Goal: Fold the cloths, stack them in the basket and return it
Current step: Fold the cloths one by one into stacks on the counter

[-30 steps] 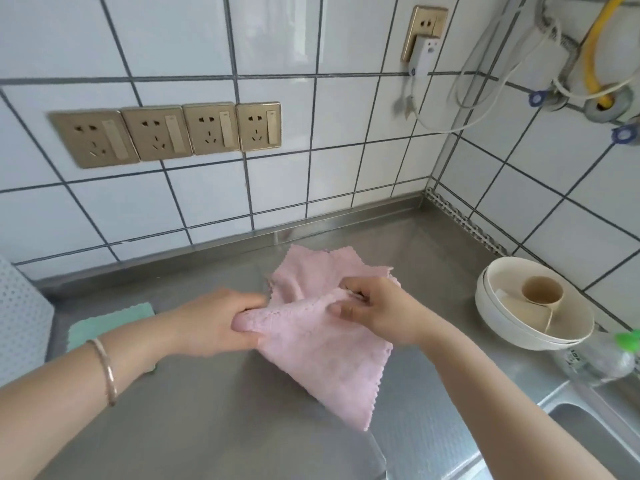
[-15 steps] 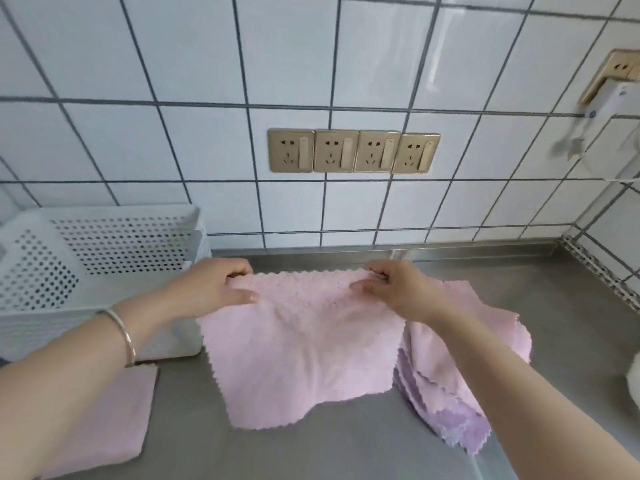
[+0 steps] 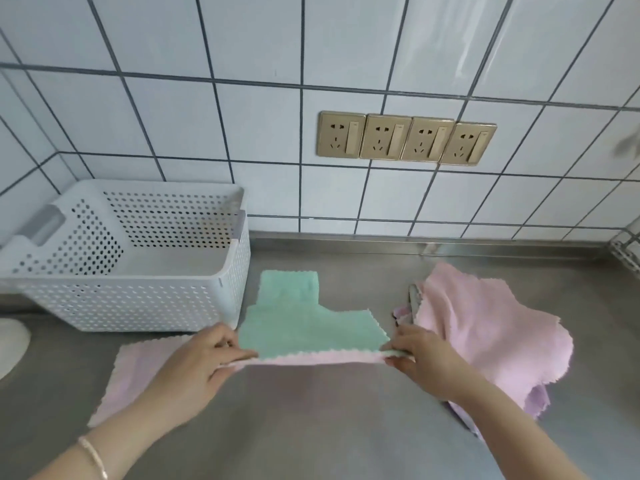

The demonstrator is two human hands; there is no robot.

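Observation:
A cloth, green on top with a pink underside (image 3: 311, 332), is stretched flat between my two hands just above the steel counter. My left hand (image 3: 204, 362) pinches its near left corner and my right hand (image 3: 420, 358) pinches its near right corner. A folded green cloth (image 3: 289, 284) lies behind it on the counter. The white perforated basket (image 3: 138, 299) stands at the back left and looks empty. A pile of loose pink and lilac cloths (image 3: 485, 334) lies at the right. A flat pink cloth (image 3: 135, 372) lies under my left wrist.
The steel counter (image 3: 311, 427) meets a white tiled wall with a row of gold sockets (image 3: 405, 138). Part of a white round object (image 3: 12, 344) shows at the left edge. A metal rack corner (image 3: 627, 251) sits at the far right.
The view swung left from the sink corner to the basket. My hands held a pink cloth spread out half a second ago; now they hold a green-and-pink cloth lower and nearer to me.

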